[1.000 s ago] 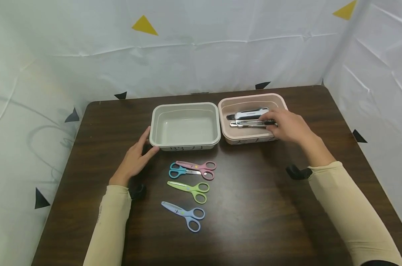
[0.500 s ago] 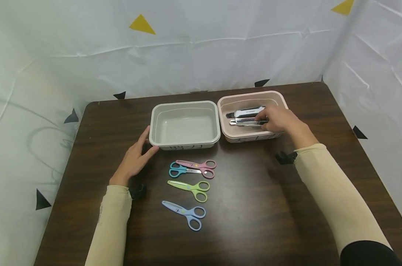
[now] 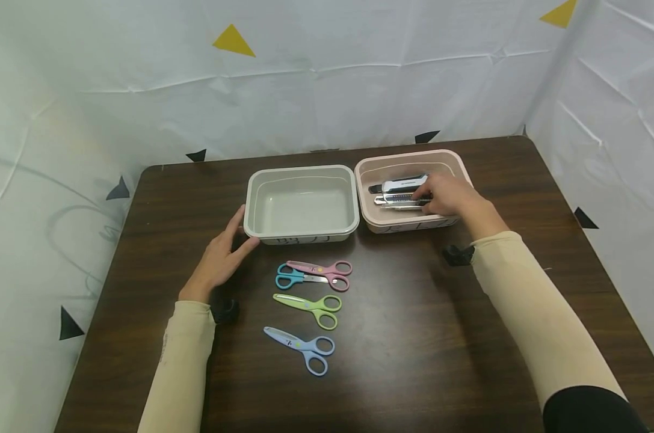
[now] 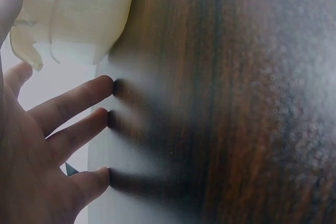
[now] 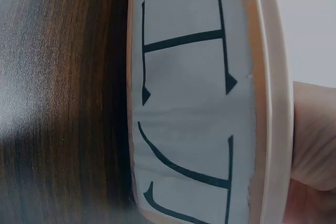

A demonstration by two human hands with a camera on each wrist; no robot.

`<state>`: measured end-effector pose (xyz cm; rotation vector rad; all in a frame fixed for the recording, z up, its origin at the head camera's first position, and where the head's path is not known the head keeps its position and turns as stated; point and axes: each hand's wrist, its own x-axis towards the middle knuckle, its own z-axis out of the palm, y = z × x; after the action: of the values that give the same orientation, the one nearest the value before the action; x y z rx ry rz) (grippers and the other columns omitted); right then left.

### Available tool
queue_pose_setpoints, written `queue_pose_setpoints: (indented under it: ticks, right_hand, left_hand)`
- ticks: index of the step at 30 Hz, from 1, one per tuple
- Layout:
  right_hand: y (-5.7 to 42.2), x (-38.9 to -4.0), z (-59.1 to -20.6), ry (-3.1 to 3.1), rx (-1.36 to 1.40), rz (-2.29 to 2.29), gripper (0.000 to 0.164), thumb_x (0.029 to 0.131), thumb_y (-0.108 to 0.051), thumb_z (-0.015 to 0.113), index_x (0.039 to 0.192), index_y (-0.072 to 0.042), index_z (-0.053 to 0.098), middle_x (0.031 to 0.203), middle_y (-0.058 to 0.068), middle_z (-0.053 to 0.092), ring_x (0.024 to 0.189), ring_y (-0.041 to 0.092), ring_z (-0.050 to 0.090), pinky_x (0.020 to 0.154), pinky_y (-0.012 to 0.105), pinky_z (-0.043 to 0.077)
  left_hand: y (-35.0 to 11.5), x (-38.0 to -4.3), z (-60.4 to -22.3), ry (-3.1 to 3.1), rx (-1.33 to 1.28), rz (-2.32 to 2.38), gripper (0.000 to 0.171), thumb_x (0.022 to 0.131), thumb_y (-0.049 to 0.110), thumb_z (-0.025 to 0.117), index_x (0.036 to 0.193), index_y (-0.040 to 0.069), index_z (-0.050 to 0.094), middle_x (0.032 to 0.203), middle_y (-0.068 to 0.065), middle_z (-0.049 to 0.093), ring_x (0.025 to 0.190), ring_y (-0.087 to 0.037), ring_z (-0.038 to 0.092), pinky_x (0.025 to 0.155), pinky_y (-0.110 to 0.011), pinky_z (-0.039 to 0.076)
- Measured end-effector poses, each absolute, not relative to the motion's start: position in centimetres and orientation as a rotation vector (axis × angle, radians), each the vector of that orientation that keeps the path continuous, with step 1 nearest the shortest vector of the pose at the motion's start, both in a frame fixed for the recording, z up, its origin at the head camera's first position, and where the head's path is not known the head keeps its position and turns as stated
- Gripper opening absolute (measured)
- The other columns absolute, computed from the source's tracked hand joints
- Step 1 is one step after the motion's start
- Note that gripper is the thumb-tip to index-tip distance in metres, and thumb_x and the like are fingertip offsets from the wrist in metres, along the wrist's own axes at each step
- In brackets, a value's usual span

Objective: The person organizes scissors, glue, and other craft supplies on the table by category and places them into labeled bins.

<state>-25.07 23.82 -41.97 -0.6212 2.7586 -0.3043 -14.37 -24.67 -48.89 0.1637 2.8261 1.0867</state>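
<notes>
My left hand [image 3: 214,264], fingers spread, rests against the left corner of a grey-green plastic bin [image 3: 302,234]. In the left wrist view several fingertips of the left hand [image 4: 37,145] touch the tabletop beside the bin [image 4: 79,14]. My right hand [image 3: 447,193] reaches into a pink bin [image 3: 408,224], thumb and fingers pinching the right part of a silver utility knife [image 3: 394,201]. Behind that lies a white-and-black utility knife [image 3: 405,184]. The right wrist view shows the pink bin's labelled side [image 5: 184,93] and part of the right hand [image 5: 315,140]; the fingertips are hidden.
In front of the bins lie pink scissors [image 3: 310,268], partly over turquoise scissors [image 3: 290,276]. Nearer are green scissors [image 3: 299,302] and light blue scissors [image 3: 291,341]. White sheeting [image 3: 316,108] surrounds the dark wooden table [image 3: 402,349].
My right hand has shifted a little left along the knives inside the pink bin, its forearm moving left too. My left hand and the scissors have stayed put.
</notes>
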Motion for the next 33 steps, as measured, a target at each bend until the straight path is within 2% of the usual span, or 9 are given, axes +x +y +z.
queue_pose_setpoints:
  ticks: [4, 10, 20, 27, 33]
  right_hand:
    - [23.63, -25.29, -42.03, 2.760, -0.601, -0.283, 0.037, 0.075, -0.008, 0.077, 0.111, -0.010, 0.073, 0.104, 0.012, 0.065, 0.091, 0.025, 0.054, 0.084, 0.046, 0.046]
    - [23.45, -25.58, -42.32, 2.754, -0.555, -0.299, 0.037, 0.074, -0.007, 0.080, 0.110, -0.012, 0.074, 0.089, 0.006, 0.065, 0.079, 0.022, 0.050, 0.071, 0.038, 0.045]
    - [23.40, -25.97, -42.89, 2.771, -0.603, -0.285, 0.035, 0.069, -0.003, 0.080, 0.102, -0.012, 0.074, 0.088, 0.008, 0.060, 0.081, 0.023, 0.051, 0.074, 0.038, 0.044]
    - [23.19, -25.96, -42.82, 2.771, -0.583, -0.298, 0.034, 0.068, -0.003, 0.081, 0.101, -0.010, 0.073, 0.088, 0.009, 0.061, 0.081, 0.023, 0.051, 0.075, 0.039, 0.044]
    - [23.32, -25.92, -42.84, 2.772, -0.579, -0.338, 0.033, 0.068, -0.002, 0.080, 0.100, -0.010, 0.074, 0.085, 0.009, 0.058, 0.078, 0.023, 0.049, 0.070, 0.038, 0.042]
  left_hand:
    - [-24.71, -14.44, -48.94, 2.829, 0.162, 1.086, 0.076, 0.089, 0.063, 0.050, 0.147, 0.055, 0.002, 0.148, -0.007, 0.040, 0.135, -0.036, 0.037, 0.099, -0.071, 0.027]
    - [-24.75, -14.67, -49.00, 2.832, 0.160, 1.091, 0.076, 0.089, 0.064, 0.050, 0.148, 0.053, 0.004, 0.147, -0.008, 0.041, 0.135, -0.037, 0.037, 0.100, -0.070, 0.028]
    - [-24.56, -14.70, -49.27, 2.845, 0.150, 1.088, 0.075, 0.089, 0.064, 0.050, 0.148, 0.053, 0.004, 0.147, -0.007, 0.041, 0.135, -0.036, 0.037, 0.101, -0.069, 0.028]
    - [-24.42, -14.59, -49.35, 2.849, 0.143, 1.090, 0.077, 0.090, 0.063, 0.050, 0.151, 0.048, 0.006, 0.148, -0.007, 0.040, 0.135, -0.035, 0.036, 0.101, -0.069, 0.027]
    - [-24.54, -14.63, -49.43, 2.859, 0.141, 1.087, 0.074, 0.090, 0.063, 0.049, 0.147, 0.055, 0.003, 0.149, -0.007, 0.039, 0.136, -0.035, 0.035, 0.101, -0.068, 0.027]
